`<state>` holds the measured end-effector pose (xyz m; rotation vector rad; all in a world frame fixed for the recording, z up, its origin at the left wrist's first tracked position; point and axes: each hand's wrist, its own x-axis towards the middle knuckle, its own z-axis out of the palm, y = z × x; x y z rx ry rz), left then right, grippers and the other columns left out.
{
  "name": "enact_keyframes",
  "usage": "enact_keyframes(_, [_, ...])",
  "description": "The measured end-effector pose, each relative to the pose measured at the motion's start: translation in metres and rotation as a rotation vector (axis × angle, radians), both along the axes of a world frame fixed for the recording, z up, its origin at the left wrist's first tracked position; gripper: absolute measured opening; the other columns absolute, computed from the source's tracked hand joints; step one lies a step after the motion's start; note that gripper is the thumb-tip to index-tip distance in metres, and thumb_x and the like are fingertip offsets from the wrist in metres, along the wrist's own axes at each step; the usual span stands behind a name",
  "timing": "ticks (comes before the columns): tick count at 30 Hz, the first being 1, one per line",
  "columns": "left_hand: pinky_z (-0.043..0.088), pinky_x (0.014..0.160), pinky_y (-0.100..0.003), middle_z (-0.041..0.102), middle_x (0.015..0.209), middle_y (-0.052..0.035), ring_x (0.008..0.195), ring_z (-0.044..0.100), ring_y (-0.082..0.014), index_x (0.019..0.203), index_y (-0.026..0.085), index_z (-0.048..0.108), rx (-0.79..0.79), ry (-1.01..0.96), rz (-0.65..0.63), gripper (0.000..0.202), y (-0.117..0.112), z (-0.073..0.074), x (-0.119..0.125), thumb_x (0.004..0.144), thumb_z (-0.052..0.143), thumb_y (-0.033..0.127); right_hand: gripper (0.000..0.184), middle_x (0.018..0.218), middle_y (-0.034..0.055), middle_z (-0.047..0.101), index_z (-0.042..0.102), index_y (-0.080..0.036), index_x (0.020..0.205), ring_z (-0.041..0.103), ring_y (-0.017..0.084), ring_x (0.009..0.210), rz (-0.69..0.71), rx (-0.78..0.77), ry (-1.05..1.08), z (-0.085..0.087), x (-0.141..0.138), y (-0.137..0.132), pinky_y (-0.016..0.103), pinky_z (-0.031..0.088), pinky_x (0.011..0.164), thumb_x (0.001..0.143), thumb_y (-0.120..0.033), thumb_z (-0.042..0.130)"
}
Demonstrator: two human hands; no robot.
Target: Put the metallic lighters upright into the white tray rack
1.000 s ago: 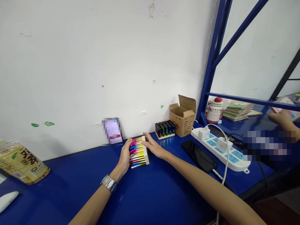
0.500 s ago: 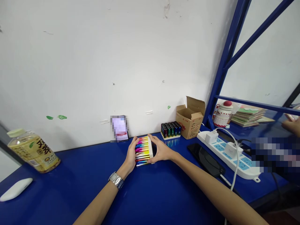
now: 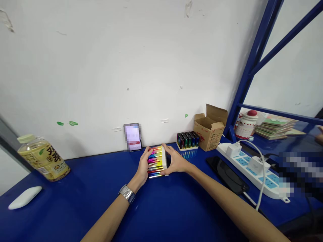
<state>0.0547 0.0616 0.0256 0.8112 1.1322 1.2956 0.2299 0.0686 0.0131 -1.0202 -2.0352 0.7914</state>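
Head, held cylinders (image 3: 155,161) partly hidden, phone (image 3: 133,137) pixelated

A block of shiny, rainbow-coloured cylinders (image 3: 155,160) (yellow, magenta, blue and red streaks) lies sideways on the blue tabletop (image 3: 156,211), its white tray (image 3: 164,159) facing right.

Head view, forward and down
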Motion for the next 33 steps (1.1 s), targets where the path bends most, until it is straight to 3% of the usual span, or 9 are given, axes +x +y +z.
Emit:
enact_keyframes(11, [0.055, 0.068, -0.022, 0.059, 0.131, -0.0042, 0.104, 0.064, -0.0191, 0.131, 0.023, 0.051, 0.002, -0.001, -0.011, 0.050, -0.005, 0.006, -0.001, 0.082, 0.060, 0.030, 0.128, 0.145, 0.0175, 0.033, 0.020, -0.018, 0.150, 0.032, 0.034, 0.134, -0.004, 0.003, -0.005, 0.000, -0.001, 0.000, 0.049, 0.024, 0.112, 0.045, -0.048, 0.086])
enact_keyframes(22, [0.056, 0.066, -0.025, 0.070, 0.110, -0.0050, 0.085, 0.069, -0.0184, 0.121, 0.020, 0.058, 0.042, -0.005, -0.015, 0.043, -0.004, 0.002, -0.003, 0.079, 0.063, 0.028, 0.128, 0.144, 0.0175, 0.033, 0.019, -0.016, 0.150, 0.034, 0.033, 0.133, -0.020, -0.024, -0.031, 0.003, -0.001, -0.002, 0.047, 0.027, 0.111, 0.045, -0.048, 0.085])
enact_keyframes(33, [0.055, 0.069, -0.026, 0.069, 0.112, -0.0068, 0.087, 0.068, -0.0184, 0.118, 0.018, 0.059, 0.087, 0.013, -0.012, 0.047, 0.001, -0.004, -0.004, 0.073, 0.066, 0.030, 0.128, 0.145, 0.0173, 0.032, 0.017, -0.017, 0.150, 0.030, 0.033, 0.136, 0.004, -0.056, -0.040, 0.004, 0.001, -0.003, 0.047, 0.025, 0.113, 0.046, -0.049, 0.085])
